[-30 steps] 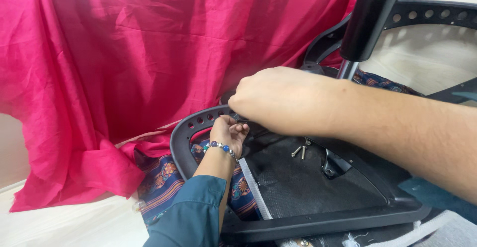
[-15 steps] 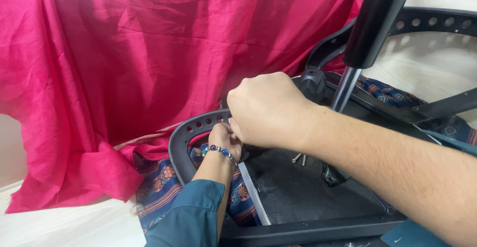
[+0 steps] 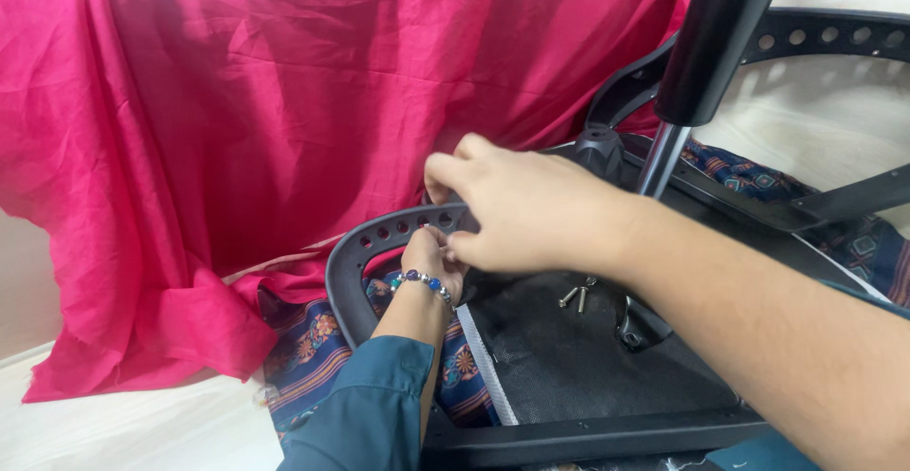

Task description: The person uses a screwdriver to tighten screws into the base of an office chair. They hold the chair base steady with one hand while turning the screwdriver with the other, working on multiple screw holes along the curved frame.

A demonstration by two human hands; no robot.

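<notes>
My left hand (image 3: 434, 264) and right hand (image 3: 517, 208) together, pinching black armrest (image 3: 365, 244) rim; armrest curves leftward, screws (image 3: 575, 293) lie right, nearer right hand.

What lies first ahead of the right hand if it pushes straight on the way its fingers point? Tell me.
The right hand points left. Probably first comes the black perforated plastic chair armrest at its fingers, then the draped pink cloth; depth is unclear.

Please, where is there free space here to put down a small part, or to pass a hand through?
Free: the pale floor at lower left, below the pink cloth, and the black mesh panel right of its white strip, beyond the loose screws. Crowded: the perforated black armrest, where the left hand and right hand meet.
</notes>
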